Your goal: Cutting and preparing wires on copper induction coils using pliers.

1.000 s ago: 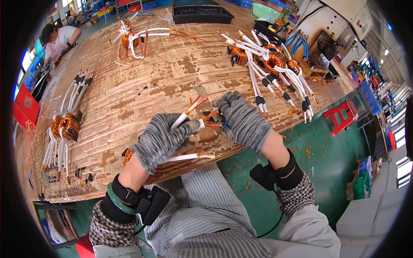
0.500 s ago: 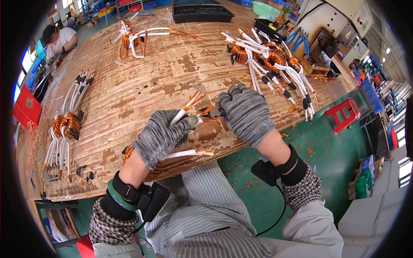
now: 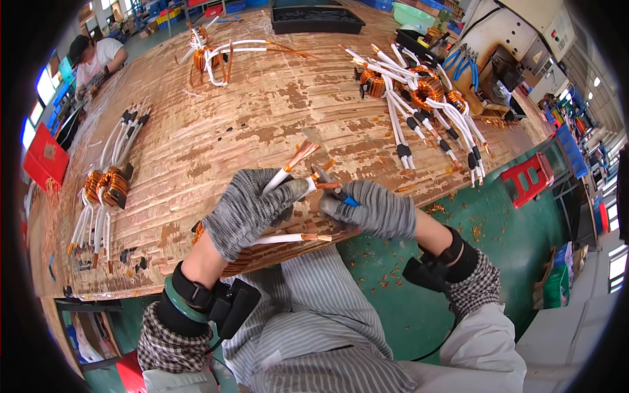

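Observation:
Both my hands wear grey knitted gloves. My left hand (image 3: 249, 208) is closed around white-sleeved wires (image 3: 278, 179) whose bare copper ends fan out above the thumb. Part of a copper-wound coil peeks out beside the left wrist, mostly hidden by the hand. Another white-sleeved lead (image 3: 285, 239) with a bare copper tip sticks out beneath that hand. My right hand (image 3: 370, 208) is wrapped around blue-handled pliers (image 3: 351, 200). Their metal jaws lie against the lower copper ends, right beside my left fingertips; whether they bite on a strand cannot be made out.
Finished-looking coils (image 3: 105, 187) lie at the left, a coil (image 3: 202, 59) farther back, and a heap of coils (image 3: 426, 90) at the right. A black tray (image 3: 318, 21) stands at the far edge. More blue pliers (image 3: 464, 64) hang by a machine. A person (image 3: 95, 59) works far left.
My right hand has come down toward me and turned, so the pliers' blue handle now shows and the jaws point up and left. My left hand keeps its hold on the wires.

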Demonstrator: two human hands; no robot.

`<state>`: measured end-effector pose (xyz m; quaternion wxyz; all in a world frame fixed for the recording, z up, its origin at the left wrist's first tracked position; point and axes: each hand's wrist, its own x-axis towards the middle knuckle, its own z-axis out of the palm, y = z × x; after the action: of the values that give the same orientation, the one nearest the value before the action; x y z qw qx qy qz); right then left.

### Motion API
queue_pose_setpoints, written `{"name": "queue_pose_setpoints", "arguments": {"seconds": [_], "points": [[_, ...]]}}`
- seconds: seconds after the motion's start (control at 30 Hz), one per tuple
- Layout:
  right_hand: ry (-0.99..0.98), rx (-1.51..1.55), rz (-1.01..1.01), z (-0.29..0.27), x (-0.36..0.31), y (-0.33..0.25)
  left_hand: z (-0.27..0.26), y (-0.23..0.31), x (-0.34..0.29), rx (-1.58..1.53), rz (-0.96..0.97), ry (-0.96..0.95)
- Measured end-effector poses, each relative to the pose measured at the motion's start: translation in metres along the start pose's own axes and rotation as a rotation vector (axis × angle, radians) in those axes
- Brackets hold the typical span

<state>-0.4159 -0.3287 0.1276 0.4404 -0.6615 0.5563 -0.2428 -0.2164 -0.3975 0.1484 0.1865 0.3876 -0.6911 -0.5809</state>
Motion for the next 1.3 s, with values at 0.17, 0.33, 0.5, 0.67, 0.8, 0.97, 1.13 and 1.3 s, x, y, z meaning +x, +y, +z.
{"name": "queue_pose_setpoints", "arguments": {"seconds": [0.17,0.33,0.5,0.67,0.8,0.97,1.13,1.3], "points": [[0.639,-0.847,-0.512,-0.007,0.019,0.011,-0.012,0.005,-0.006,0.047,0.053,-0.072],[0.718,-0.729,-0.624,-0.002,0.025,0.005,-0.019,0.006,-0.01,0.102,0.101,-0.064],[0.178,0.168,-0.182,0.02,0.019,0.01,-0.015,0.011,-0.014,0.033,0.064,-0.044],[0.208,0.119,-0.128,0.018,0.021,0.017,-0.012,0.005,-0.006,0.118,0.075,-0.023],[0.241,0.25,-0.076,0.021,0.02,0.018,-0.012,0.007,-0.005,0.078,0.026,-0.024],[0.22,0.352,-0.057,0.016,0.022,0.016,-0.012,0.002,0.002,0.088,0.028,-0.003],[0.257,0.537,0.017,0.013,0.021,0.024,-0.012,-0.002,0.002,0.113,0.004,0.014],[0.623,0.849,-0.146,-0.038,0.006,0.061,-0.017,0.005,-0.004,0.0,0.12,-0.029]]}}
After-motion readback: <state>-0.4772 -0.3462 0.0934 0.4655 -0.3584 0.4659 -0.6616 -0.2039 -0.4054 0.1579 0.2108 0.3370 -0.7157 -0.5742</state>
